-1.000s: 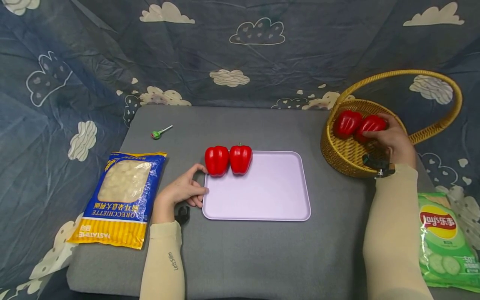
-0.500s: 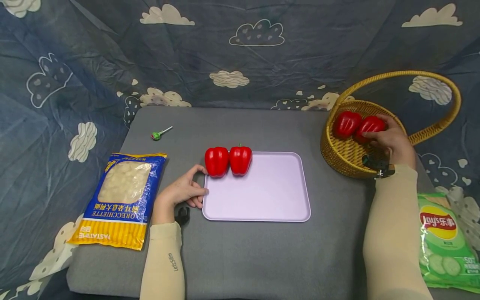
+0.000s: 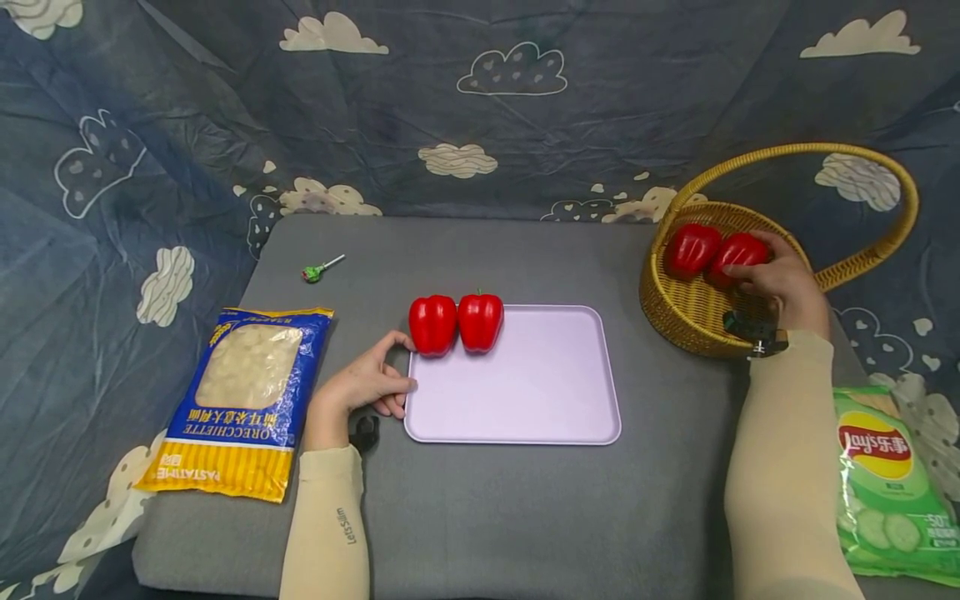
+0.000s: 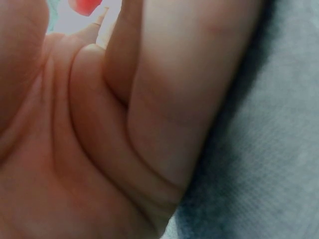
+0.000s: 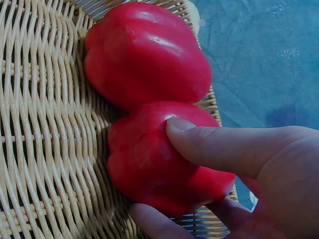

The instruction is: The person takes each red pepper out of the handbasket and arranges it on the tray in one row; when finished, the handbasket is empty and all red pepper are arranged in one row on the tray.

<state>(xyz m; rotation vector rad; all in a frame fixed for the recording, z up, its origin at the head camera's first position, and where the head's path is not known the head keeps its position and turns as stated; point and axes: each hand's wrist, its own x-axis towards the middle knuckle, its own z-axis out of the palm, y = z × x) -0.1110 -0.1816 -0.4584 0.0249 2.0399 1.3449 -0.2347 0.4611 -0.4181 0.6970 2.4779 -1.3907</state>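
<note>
Pinching the left rim of the lilac tray (image 3: 525, 392), likely to steady it, my left hand (image 3: 363, 379) has its fingers bent. A red bell pepper (image 3: 432, 325) and its twin (image 3: 481, 321) sit side by side at the back-left corner, perhaps propping each other. Farther off, inside the wicker basket (image 3: 675, 323), my right hand (image 3: 787, 279) grips the right-hand pepper (image 3: 737, 257), thumb on top, fingers around it, probably for purchase; the left-hand pepper (image 3: 693, 250) lies against it.

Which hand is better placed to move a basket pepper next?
Probably the right hand: it grips a red pepper inside the basket, while the left hand is at the purple tray, away from the basket.
</note>
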